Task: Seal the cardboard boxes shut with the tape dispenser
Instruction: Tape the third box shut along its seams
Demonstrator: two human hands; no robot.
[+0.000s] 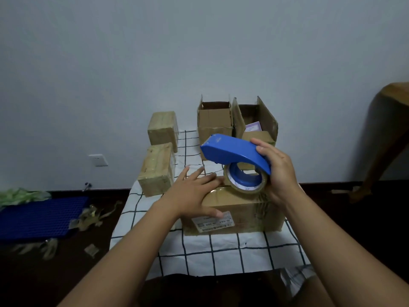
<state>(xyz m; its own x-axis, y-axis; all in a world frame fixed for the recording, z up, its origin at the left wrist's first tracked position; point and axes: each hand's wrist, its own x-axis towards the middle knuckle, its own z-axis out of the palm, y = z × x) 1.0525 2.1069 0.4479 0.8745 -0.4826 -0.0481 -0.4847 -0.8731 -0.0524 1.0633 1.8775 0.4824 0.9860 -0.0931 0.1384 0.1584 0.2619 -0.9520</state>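
Note:
A closed cardboard box [241, 214] with a white label on its front lies on the checked cloth [221, 253]. My left hand [191, 193] presses flat on its top left, fingers spread. My right hand [280, 171] grips the blue tape dispenser [230, 151] by its rear, holding it above the box with the brown tape roll [245, 181] touching the top. Two taped boxes, one nearer [156, 170] and one farther back [163, 127], stand at the left. Two open boxes, a smaller one [214, 122] and a wider one [256, 122], stand at the back.
A blue plastic grid panel [42, 216] lies on the dark floor at the left, with scraps of used tape [93, 218] around it. A wall socket [98, 160] is on the grey wall. A wooden furniture leg [385, 134] stands at the right.

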